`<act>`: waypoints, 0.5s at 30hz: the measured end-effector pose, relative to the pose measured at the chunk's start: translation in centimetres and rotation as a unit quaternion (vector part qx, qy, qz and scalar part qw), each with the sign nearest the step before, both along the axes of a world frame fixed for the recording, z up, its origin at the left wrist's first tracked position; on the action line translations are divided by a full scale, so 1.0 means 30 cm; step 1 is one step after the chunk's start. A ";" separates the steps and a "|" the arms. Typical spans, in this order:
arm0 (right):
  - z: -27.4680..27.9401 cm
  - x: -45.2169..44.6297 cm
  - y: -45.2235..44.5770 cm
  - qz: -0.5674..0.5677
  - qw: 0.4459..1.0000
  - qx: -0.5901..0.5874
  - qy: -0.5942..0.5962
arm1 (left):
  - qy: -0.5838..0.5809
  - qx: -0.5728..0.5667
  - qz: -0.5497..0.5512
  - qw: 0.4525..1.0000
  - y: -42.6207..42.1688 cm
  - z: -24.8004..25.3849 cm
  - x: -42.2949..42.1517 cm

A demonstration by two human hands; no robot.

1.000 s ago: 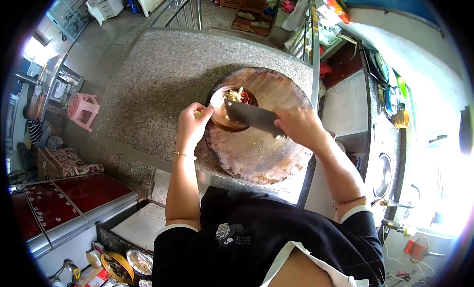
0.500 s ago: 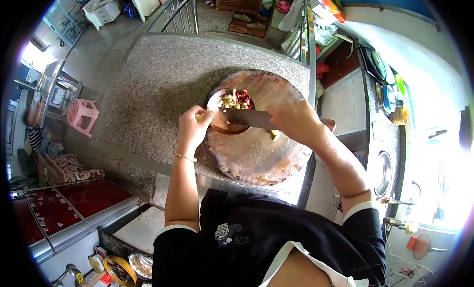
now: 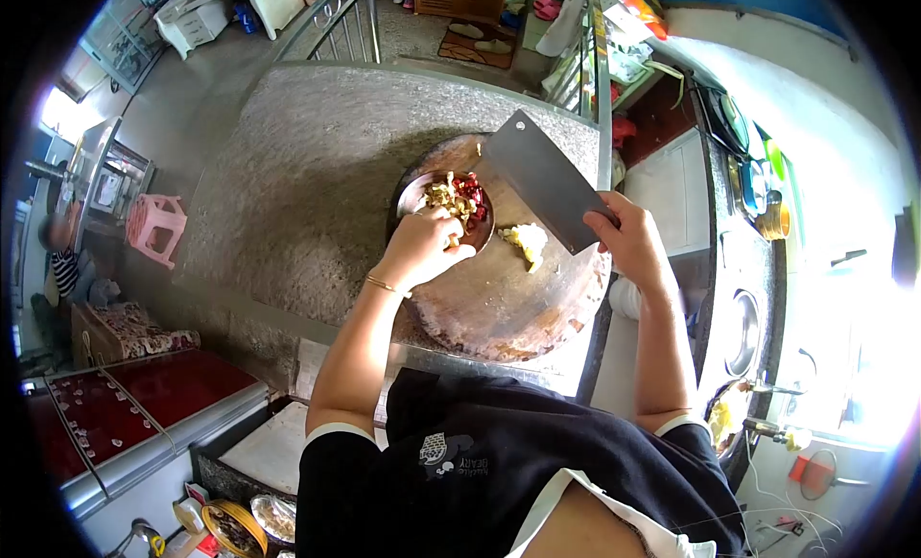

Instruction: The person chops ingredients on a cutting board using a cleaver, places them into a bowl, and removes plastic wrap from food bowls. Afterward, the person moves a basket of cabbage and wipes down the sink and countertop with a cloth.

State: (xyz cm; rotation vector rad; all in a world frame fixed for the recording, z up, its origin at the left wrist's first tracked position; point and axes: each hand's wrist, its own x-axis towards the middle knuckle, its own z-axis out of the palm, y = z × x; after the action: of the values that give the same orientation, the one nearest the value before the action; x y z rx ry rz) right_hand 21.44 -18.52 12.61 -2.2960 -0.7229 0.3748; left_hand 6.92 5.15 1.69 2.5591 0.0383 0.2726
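Observation:
My right hand [image 3: 628,237] grips a cleaver [image 3: 545,179] by its handle. The broad dark blade is raised over the right part of a round wooden chopping board [image 3: 489,313]. My left hand [image 3: 427,243] reaches into a brown bowl [image 3: 408,195] on the board, its fingers bent among the food. Whatever those fingers hold is hidden. Inside the bowl lie chopped yellowish pieces [image 3: 444,191] and red pieces [image 3: 470,195] that look like chili. Between bowl and cleaver sits a small pile of pale yellow chopped bits [image 3: 525,243], directly on the wood.
The board rests on a speckled stone counter [image 3: 307,165]. Metal railings [image 3: 345,30] stand beyond its far edge. A pink stool [image 3: 156,224] is on the floor to the left. On the right runs a side counter with a sink [image 3: 741,332].
The cleaver has moved from over the bowl to the upper right, now blade-up. My left hand has gone from the bowl's left side into it. Pale bits on the board are uncovered.

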 end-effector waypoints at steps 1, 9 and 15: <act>-0.031 0.006 -0.017 -0.004 0.999 0.024 0.022 | 0.004 -0.041 -0.007 0.999 0.008 0.000 -0.003; -0.112 -0.040 -0.014 0.013 0.995 0.051 0.080 | -0.157 -0.230 0.129 0.952 0.029 0.042 0.077; -0.128 -0.067 -0.030 0.023 0.993 0.062 0.097 | -0.024 -0.416 0.053 0.907 0.084 0.056 0.144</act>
State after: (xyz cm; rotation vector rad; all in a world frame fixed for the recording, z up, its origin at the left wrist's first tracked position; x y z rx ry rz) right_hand 19.44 -19.42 8.76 -2.0958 -0.6812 0.5500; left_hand 11.23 7.68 3.38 1.6982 0.2257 0.2813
